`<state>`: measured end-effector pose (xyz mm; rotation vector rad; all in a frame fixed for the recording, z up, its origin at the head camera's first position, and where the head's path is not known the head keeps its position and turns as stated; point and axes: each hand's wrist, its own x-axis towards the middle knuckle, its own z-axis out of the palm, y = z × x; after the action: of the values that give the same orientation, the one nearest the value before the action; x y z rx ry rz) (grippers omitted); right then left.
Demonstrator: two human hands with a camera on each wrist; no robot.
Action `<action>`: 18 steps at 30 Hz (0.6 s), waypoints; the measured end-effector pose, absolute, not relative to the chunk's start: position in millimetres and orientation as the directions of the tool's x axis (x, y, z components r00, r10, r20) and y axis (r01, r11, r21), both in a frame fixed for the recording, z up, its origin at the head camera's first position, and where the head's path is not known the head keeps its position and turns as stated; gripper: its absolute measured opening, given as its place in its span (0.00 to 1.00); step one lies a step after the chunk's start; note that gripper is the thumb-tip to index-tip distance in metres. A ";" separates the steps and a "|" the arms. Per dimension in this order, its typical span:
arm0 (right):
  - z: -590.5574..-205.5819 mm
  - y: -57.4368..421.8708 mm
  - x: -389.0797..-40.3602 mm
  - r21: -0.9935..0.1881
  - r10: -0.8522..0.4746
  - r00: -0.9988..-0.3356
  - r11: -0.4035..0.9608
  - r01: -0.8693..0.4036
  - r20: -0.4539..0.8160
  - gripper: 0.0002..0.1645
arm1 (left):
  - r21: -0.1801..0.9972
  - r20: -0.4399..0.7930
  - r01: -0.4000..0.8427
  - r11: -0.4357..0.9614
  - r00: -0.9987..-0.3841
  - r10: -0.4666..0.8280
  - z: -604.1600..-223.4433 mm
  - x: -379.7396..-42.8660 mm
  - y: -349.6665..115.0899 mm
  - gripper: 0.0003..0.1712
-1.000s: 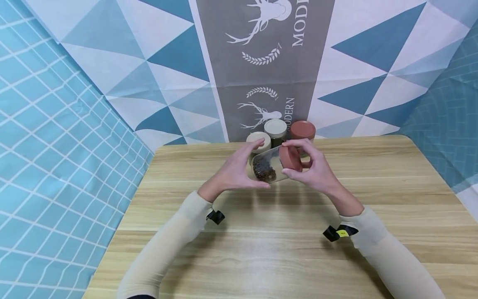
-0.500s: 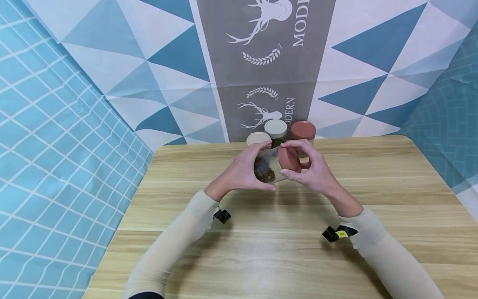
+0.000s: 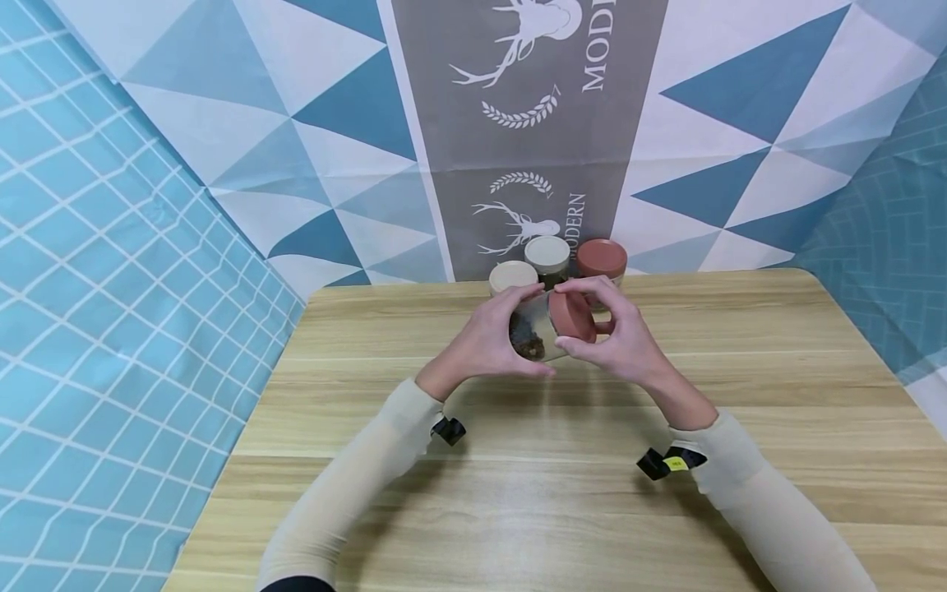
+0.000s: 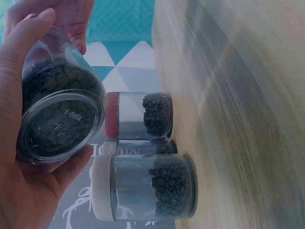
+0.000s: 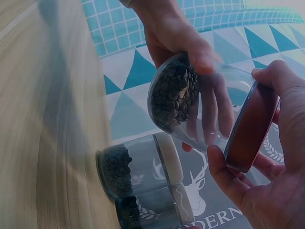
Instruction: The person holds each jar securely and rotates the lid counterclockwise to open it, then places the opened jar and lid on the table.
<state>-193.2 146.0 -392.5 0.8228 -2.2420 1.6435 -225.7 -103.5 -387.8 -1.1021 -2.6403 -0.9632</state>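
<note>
A clear glass jar (image 3: 538, 322) with dark beans or pellets inside is held tilted above the table, its base toward the left. My left hand (image 3: 491, 335) grips the glass near the base, thumb on one side and fingers round the other. At the other end my right hand (image 3: 625, 329) holds the red lid (image 3: 572, 316) between thumb and fingers. The left wrist view shows the jar's embossed bottom (image 4: 59, 126). Through the glass in the right wrist view, the left fingers (image 5: 209, 112) are visible behind the jar. The lid appears seated on the jar.
Close behind stand a cream-lidded jar (image 3: 513, 275), a white-lidded jar (image 3: 547, 254) and a red-lidded jar (image 3: 602, 256), each with dark contents. They are near the back edge of the wooden table (image 3: 533, 493), by a patterned wall covering (image 3: 355, 123).
My left hand has moved right and closed in round the jar's base, where a gap showed before. The right hand stays on the lid, and the jar has shifted very slightly.
</note>
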 end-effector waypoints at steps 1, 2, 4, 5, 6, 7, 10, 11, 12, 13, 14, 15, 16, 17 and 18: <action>-392.5 146.0 -193.4 -0.795 -0.298 -0.812 0.209 -0.569 0.502 0.41 | 0.509 0.342 0.675 0.534 -0.728 0.593 -388.3 -225.6 -103.2 0.73; -392.4 146.1 -193.6 -0.795 -0.300 -0.811 0.211 -0.569 0.501 0.41 | 0.507 0.345 0.675 0.536 -0.729 0.591 -388.7 -225.5 -102.7 0.72; -392.2 146.2 -193.9 -0.791 -0.304 -0.809 0.217 -0.572 0.502 0.41 | 0.501 0.350 0.677 0.539 -0.728 0.589 -390.0 -225.7 -101.9 0.70; -392.3 146.4 -194.3 -0.792 -0.306 -0.811 0.219 -0.570 0.499 0.41 | 0.498 0.352 0.677 0.541 -0.729 0.587 -390.4 -225.4 -101.5 0.69; -392.0 146.6 -194.3 -0.791 -0.307 -0.810 0.221 -0.571 0.499 0.41 | 0.495 0.354 0.679 0.542 -0.728 0.588 -391.1 -225.6 -101.1 0.68; -391.9 146.7 -194.3 -0.790 -0.308 -0.810 0.222 -0.571 0.499 0.42 | 0.494 0.355 0.679 0.543 -0.728 0.587 -391.6 -225.5 -100.7 0.67; -391.4 146.9 -194.4 -0.786 -0.313 -0.808 0.227 -0.574 0.499 0.42 | 0.495 0.360 0.678 0.543 -0.729 0.583 -392.3 -224.8 -100.5 0.63; -391.3 146.9 -194.3 -0.785 -0.315 -0.807 0.229 -0.576 0.500 0.42 | 0.495 0.362 0.679 0.542 -0.729 0.581 -392.2 -224.4 -100.5 0.61; -391.3 146.9 -194.4 -0.784 -0.316 -0.806 0.230 -0.577 0.500 0.42 | 0.495 0.365 0.680 0.541 -0.728 0.581 -392.3 -224.3 -100.5 0.60; -391.4 147.0 -194.4 -0.783 -0.317 -0.806 0.232 -0.578 0.501 0.42 | 0.495 0.368 0.681 0.539 -0.727 0.580 -392.0 -223.9 -100.7 0.59; -391.4 147.1 -194.3 -0.781 -0.318 -0.805 0.234 -0.579 0.502 0.42 | 0.493 0.371 0.683 0.539 -0.725 0.580 -391.8 -223.7 -100.6 0.58; -391.5 147.2 -194.3 -0.780 -0.319 -0.804 0.235 -0.580 0.502 0.42 | 0.492 0.374 0.685 0.538 -0.724 0.580 -391.3 -223.2 -100.7 0.57; -391.6 147.2 -194.2 -0.779 -0.319 -0.803 0.236 -0.581 0.503 0.41 | 0.490 0.376 0.686 0.538 -0.723 0.580 -391.1 -222.9 -100.8 0.57; -391.6 147.2 -194.2 -0.778 -0.320 -0.803 0.237 -0.582 0.503 0.42 | 0.490 0.377 0.687 0.537 -0.722 0.580 -390.6 -222.6 -100.7 0.57; -391.5 147.3 -194.1 -0.777 -0.322 -0.802 0.238 -0.583 0.503 0.42 | 0.489 0.378 0.687 0.537 -0.722 0.580 -390.6 -222.5 -100.6 0.57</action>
<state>-194.1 147.3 -391.5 0.8506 -2.2720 1.5909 -222.5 -100.6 -390.6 -1.0823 -2.6021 -0.9418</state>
